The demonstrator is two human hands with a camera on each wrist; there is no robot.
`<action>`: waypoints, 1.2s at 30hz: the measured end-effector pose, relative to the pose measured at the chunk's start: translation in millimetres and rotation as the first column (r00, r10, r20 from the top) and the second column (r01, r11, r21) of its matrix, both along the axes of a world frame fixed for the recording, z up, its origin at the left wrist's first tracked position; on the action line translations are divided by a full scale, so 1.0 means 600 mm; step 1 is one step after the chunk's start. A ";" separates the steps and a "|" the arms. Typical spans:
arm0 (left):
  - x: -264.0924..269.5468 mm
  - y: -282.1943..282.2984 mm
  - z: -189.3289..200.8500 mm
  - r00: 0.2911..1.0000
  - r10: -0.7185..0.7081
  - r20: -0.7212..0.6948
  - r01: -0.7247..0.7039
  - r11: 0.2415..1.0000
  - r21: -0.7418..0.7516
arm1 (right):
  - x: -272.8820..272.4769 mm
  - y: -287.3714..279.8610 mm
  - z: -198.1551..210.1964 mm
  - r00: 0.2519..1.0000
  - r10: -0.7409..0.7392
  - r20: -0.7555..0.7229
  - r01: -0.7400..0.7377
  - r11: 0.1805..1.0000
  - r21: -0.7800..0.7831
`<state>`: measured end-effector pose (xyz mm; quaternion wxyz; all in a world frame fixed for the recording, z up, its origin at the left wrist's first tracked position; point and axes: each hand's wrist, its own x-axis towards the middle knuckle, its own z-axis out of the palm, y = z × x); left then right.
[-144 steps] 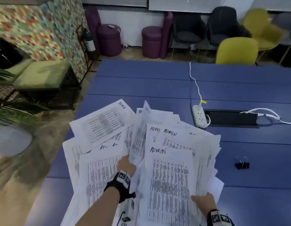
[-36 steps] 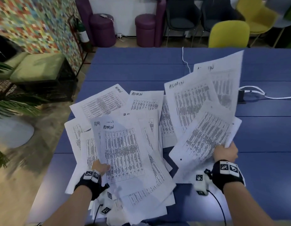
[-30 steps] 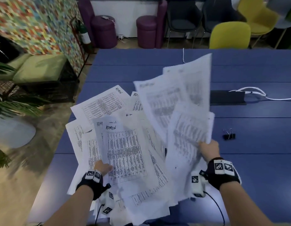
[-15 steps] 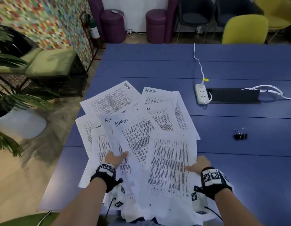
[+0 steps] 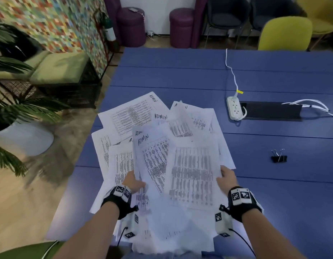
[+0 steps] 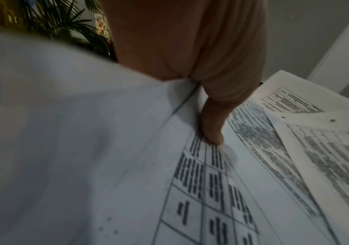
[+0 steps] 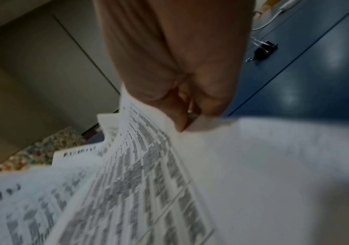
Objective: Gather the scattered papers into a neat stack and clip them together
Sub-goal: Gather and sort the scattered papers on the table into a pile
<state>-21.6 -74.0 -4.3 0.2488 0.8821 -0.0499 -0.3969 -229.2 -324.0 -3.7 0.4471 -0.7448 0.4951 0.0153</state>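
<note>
1. From the head view I see the papers spread in a loose, overlapping fan on the near left part of the blue bench, several sheets marked "ADMIN" at the top and some hanging over the near edge.
2. My left hand is at the lower left of the pile. In the left wrist view the thumb presses down on a printed sheet while the rest of the hand is under a raised sheet, so I read it as pinching a few of the papers; the other fingers are hidden.
3. My right hand is at the right edge of the pile. The right wrist view shows the thumb and fingers curled and pinched on the edge of a sheet that curves up off the pile.
4. The top sheet lies between my two hands, its print blurred.
5. The binder clip sits alone on the bench to the right of the papers, well apart from them, wire handles up.
6. Farther back, a white power strip lies beside a black rectangular panel, with white cables running off to the right.
7. Yellow chairs and purple stools stand beyond the far edge.
</note>
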 end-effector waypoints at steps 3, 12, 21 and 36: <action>0.001 0.000 -0.003 0.997 0.059 -0.043 -0.063 0.993 -0.097 | 0.012 0.020 -0.033 0.968 0.243 -0.068 -0.234 0.964 0.125; 0.031 0.020 -0.112 0.987 0.136 -0.087 -0.136 0.991 0.007 | 0.041 0.046 -0.042 0.984 0.172 0.037 -0.176 0.957 0.230; 0.018 0.005 -0.038 0.983 0.134 -0.125 -0.139 0.990 -0.036 | 0.089 0.060 -0.018 0.952 -0.074 0.297 0.063 0.997 0.047; -0.011 -0.011 -0.018 0.986 0.143 -0.082 -0.158 0.959 -0.234 | 0.032 0.030 -0.023 0.991 0.046 -0.123 -0.021 0.980 0.197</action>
